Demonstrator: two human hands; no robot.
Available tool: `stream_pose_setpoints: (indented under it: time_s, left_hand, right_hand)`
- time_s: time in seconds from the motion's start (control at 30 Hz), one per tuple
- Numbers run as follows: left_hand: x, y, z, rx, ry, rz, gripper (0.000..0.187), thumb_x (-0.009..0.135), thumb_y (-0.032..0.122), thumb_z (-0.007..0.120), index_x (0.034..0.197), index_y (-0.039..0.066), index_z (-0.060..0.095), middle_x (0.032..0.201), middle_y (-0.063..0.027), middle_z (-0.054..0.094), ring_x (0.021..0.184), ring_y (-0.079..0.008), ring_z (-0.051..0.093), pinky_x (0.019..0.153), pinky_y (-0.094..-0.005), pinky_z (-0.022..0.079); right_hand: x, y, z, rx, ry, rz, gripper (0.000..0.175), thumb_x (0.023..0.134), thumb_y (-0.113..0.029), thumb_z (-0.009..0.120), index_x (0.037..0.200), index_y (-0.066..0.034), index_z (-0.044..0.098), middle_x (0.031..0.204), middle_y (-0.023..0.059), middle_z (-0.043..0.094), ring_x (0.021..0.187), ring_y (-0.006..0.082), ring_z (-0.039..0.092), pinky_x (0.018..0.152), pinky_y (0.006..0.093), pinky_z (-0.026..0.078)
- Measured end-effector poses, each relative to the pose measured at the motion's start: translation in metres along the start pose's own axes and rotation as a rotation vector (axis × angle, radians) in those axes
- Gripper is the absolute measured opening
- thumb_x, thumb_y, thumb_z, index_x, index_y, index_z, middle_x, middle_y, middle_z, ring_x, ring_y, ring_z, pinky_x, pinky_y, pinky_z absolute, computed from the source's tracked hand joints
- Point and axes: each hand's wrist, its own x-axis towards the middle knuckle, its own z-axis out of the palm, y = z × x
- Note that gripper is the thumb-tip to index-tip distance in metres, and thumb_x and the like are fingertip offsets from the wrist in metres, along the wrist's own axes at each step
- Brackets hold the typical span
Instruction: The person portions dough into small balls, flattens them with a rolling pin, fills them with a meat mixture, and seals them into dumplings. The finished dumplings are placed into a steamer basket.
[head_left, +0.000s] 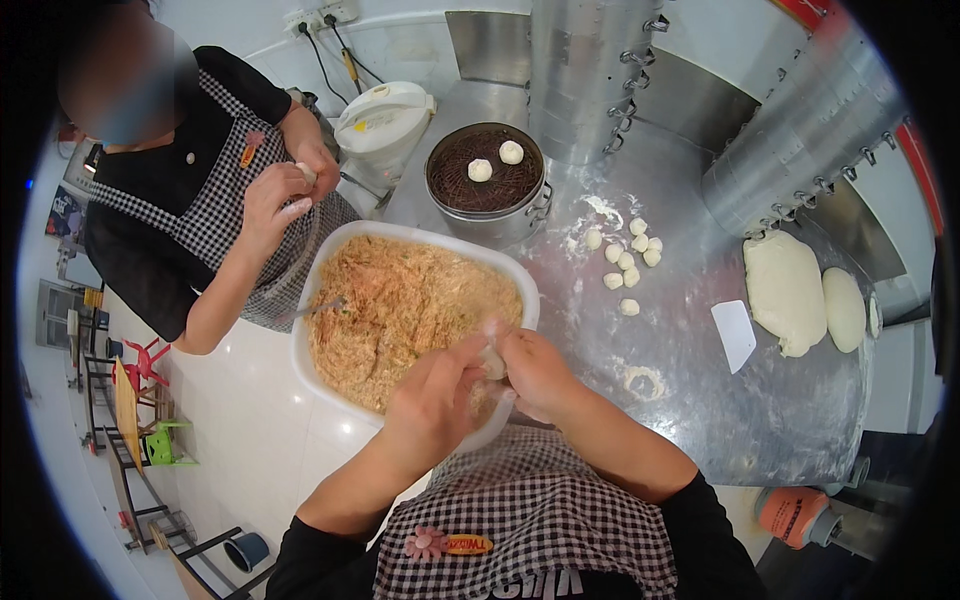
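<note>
Both hands hold a small piece of white dough (491, 363) above a white plastic tub (301, 352). My left hand (431, 397) has its fingers around the dough's left side, and my right hand (541, 371) pinches it from the right; the fingers partly hide it. Minced filling (397, 300) fills the tub, with a metal utensil (322, 306) stuck in at its left. Two pleated buns (480, 170) sit on the dark liner of a round metal steamer (487, 221) behind the tub. Several small dough pieces (626, 260) lie on the floured metal table (570, 330) to the right.
A co-worker (225, 172) in a checked apron stands at the left, holding dough in both hands. Tall steamer stacks (585, 82) rise at the back. A white scraper (733, 336) and large dough lumps (784, 292) lie at the right. A white lidded container (379, 127) stands behind.
</note>
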Motion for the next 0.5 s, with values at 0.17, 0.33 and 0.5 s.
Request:
stream_pose_setpoints:
  time_s: [0.17, 0.33, 0.5]
  left_hand:
    - [-0.002, 0.0, 0.008, -0.009, 0.01, 0.017, 0.034, 0.082, -0.013, 0.067, 0.113, 0.0, 0.062, 0.098, -0.0141, 0.069, 0.081, -0.0285, 0.069, 0.069, -0.0353, 0.056]
    - [-0.009, 0.001, 0.021, 0.021, -0.013, 0.017, 0.035, 0.083, -0.012, 0.066, 0.115, 0.0, 0.061, 0.102, -0.0152, 0.069, 0.081, -0.029, 0.069, 0.069, -0.0349, 0.056]
    - [-0.002, -0.003, 0.034, -0.018, -0.052, 0.045, 0.038, 0.081, -0.012, 0.067, 0.117, 0.001, 0.061, 0.102, -0.0163, 0.069, 0.081, -0.0293, 0.067, 0.069, -0.0344, 0.055]
  right_hand:
    - [-0.001, 0.002, -0.01, 0.063, -0.07, -0.012, 0.048, 0.109, -0.043, 0.038, 0.105, -0.0011, 0.062, 0.08, 0.0064, 0.06, 0.059, 0.0116, 0.045, 0.051, 0.0279, 0.036]
    - [-0.007, 0.009, -0.014, 0.021, 0.1, 0.022, 0.047, 0.107, -0.045, 0.042, 0.106, -0.0021, 0.062, 0.085, 0.005, 0.06, 0.064, 0.0111, 0.05, 0.053, 0.0266, 0.039]
    - [-0.008, 0.011, -0.029, 0.211, 0.02, 0.021, 0.044, 0.106, -0.044, 0.046, 0.106, -0.0029, 0.062, 0.089, 0.005, 0.061, 0.072, 0.0134, 0.055, 0.061, 0.0251, 0.046]
